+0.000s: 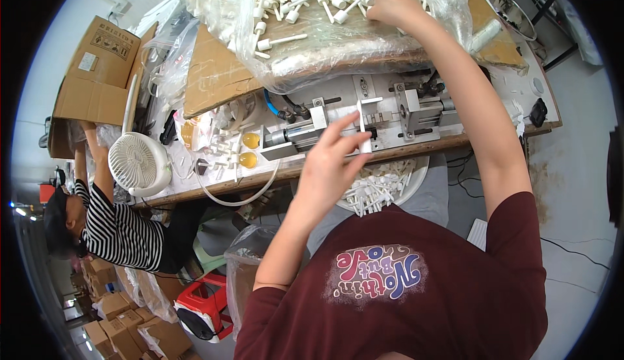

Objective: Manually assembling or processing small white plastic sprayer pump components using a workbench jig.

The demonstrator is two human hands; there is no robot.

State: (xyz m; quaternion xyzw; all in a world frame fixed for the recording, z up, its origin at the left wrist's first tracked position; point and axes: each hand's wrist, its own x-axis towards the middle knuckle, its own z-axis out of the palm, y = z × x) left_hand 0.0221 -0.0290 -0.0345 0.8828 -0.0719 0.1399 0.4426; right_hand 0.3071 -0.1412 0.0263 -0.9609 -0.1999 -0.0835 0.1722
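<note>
A white plastic piece (364, 131) is pinched in the fingertips of the left hand (328, 168), at the middle of the metal machine (410, 114). The right hand (394, 2) is held at the heap of white parts (340, 16) on the clear plastic bag (305, 67) — its fingers are bent, but whether a part is gripped cannot be told.

A person (455, 288) in maroon touches a white plastic piece (365, 140) with the left hand (328, 171), over a metal fixture (409, 114); the right hand (393, 2) reaches to heaped white parts (339, 16). At left, a co-worker (127, 236) in stripes reaches into a cardboard box (88, 100).
</note>
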